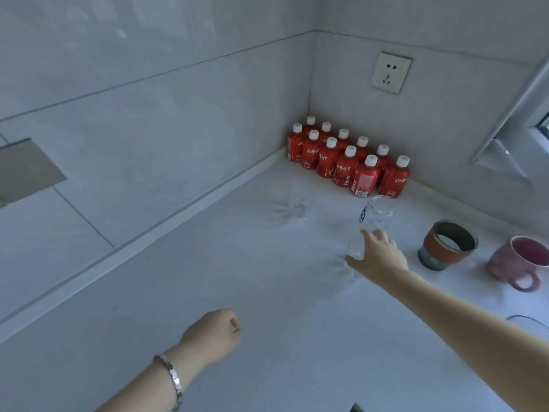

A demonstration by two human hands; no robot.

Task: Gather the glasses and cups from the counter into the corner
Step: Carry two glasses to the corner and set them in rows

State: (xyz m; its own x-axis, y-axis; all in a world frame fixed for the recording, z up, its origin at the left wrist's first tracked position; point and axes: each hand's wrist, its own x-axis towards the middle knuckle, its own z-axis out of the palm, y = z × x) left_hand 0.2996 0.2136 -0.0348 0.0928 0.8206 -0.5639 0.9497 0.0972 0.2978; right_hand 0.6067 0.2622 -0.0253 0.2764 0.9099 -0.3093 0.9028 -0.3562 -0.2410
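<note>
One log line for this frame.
right hand at clear glass, grip unclear | left hand idle, empty | juice bottles in corner

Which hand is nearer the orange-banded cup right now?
Right. The right hand grips a clear glass just left of the orange-banded cup; the left hand hovers well back toward the camera, loosely curled.

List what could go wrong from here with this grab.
1. The right hand wraps the near glass while the tall glass stands just beyond its fingers; moving cornerward could knock it over.
2. The juice bottles fill the corner, so incoming glassware may bump them.
3. The small glass barely shows against the pale counter; easy to clip.
</note>
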